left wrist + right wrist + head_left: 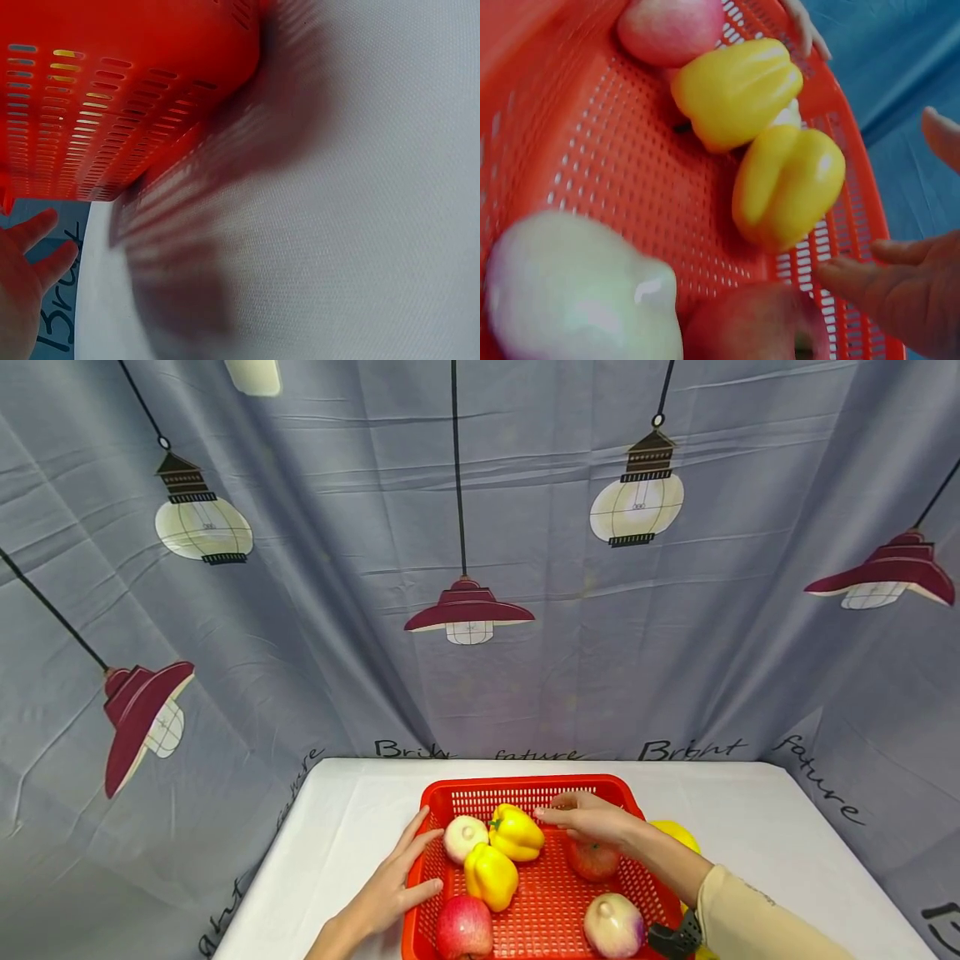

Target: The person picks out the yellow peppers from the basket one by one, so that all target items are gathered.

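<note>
Where the left rim of the red basket [525,779] runs, my left hand [386,882] lies alongside, fingers and thumb spread and nothing gripped. Placement suits steadying that wall, I judge; whether the tips bear on it, cannot tell. My right hand [588,818] is over the back right corner, inside the rim as the head view has it, fingers loosely extended, no item in them. Just below it: a red fruit [592,862] on the basket floor, partly hidden by the hand.

Contents, left side: pale bulb [465,839] at the back, two yellow peppers, one behind [517,833], one nearer me [491,877], then a red apple [464,928] at the front. Peppers appear to touch; such lobed shapes probably roll less when they lean on neighbours. Purple-and-white bulb [613,926] sits front right, apart from the peppers, bare mesh between. High walls would stop round things straying, I think.

Outside, right of the basket, something yellow [677,835] on the white table [352,827], mostly behind my forearm; kind unclear.
</note>
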`<state>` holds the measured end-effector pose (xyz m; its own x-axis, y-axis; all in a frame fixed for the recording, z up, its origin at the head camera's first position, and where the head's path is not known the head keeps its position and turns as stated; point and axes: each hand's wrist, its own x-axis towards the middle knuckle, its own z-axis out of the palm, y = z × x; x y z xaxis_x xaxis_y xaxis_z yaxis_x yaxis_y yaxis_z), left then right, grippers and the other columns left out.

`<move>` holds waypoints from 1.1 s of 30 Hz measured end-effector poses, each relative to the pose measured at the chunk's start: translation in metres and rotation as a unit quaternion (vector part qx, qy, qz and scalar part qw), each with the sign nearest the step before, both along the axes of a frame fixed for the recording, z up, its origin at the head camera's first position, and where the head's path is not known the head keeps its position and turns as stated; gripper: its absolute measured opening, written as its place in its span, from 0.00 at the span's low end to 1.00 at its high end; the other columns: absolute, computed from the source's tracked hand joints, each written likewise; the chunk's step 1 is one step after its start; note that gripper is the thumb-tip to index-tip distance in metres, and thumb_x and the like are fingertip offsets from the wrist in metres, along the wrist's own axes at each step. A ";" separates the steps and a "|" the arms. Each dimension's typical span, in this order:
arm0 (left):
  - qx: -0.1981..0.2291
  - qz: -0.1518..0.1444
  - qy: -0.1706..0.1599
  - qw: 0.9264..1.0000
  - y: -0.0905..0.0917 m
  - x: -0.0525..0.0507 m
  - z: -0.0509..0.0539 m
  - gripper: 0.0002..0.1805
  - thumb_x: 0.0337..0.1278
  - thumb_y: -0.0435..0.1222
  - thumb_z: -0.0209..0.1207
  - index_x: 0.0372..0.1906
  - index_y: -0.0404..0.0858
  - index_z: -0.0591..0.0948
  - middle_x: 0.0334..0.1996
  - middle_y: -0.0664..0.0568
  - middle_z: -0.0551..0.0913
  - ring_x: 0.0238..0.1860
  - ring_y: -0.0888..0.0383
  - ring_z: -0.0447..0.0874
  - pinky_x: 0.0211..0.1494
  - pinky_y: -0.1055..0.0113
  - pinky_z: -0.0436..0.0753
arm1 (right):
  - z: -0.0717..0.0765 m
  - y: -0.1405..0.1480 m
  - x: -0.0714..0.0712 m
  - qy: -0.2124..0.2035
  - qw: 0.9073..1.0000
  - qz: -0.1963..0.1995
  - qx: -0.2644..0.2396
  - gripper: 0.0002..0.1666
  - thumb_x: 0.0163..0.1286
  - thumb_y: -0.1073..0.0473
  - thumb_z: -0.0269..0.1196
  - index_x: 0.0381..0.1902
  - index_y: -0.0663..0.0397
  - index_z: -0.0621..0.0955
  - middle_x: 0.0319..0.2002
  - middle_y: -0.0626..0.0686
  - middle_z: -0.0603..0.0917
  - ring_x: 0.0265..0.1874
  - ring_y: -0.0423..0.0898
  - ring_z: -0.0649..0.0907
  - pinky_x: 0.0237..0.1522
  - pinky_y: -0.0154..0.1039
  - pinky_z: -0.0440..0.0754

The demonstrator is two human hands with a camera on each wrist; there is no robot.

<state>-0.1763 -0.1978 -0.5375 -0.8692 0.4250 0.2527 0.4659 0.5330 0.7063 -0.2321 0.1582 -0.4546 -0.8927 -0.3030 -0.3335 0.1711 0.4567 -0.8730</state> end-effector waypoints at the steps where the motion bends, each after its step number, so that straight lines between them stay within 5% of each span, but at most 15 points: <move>1: 0.000 0.000 0.001 1.000 0.000 0.000 0.000 0.36 0.62 0.44 0.64 0.74 0.43 0.70 0.81 0.51 0.46 0.78 0.43 0.50 0.65 0.31 0.64 | -0.001 -0.004 0.000 0.000 1.000 -0.006 0.007 0.44 0.64 0.42 0.71 0.63 0.70 0.73 0.59 0.61 0.78 0.56 0.60 0.80 0.58 0.57 0.77; 9: 0.002 -0.001 -0.003 1.000 0.000 0.000 -0.001 0.36 0.62 0.44 0.64 0.74 0.44 0.70 0.82 0.52 0.46 0.78 0.45 0.49 0.66 0.32 0.64 | -0.017 -0.025 -0.003 -0.073 0.996 -0.022 -0.036 0.38 0.66 0.42 0.69 0.53 0.72 0.73 0.39 0.58 0.74 0.40 0.52 0.76 0.54 0.52 0.77; 17: 0.006 -0.002 -0.012 1.000 0.000 0.001 -0.001 0.36 0.62 0.44 0.64 0.74 0.44 0.69 0.82 0.53 0.45 0.78 0.45 0.47 0.67 0.32 0.62 | -0.031 -0.035 -0.011 -0.082 0.996 -0.040 -0.017 0.42 0.64 0.39 0.70 0.54 0.73 0.74 0.44 0.59 0.78 0.48 0.56 0.81 0.61 0.62 0.73; 33: 0.008 -0.001 -0.025 1.000 0.001 0.000 0.000 0.35 0.62 0.44 0.64 0.74 0.45 0.69 0.82 0.55 0.44 0.78 0.46 0.46 0.67 0.31 0.62 | -0.040 -0.050 -0.014 -0.066 0.996 -0.063 -0.012 0.38 0.62 0.41 0.72 0.49 0.71 0.75 0.43 0.61 0.78 0.42 0.54 0.82 0.54 0.56 0.80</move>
<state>-0.1759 -0.1972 -0.5373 -0.8798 0.4233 0.2162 0.4316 0.5209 0.7365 -0.2465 0.1079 -0.4943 -0.8729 -0.1998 -0.4452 0.3408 0.4034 -0.8492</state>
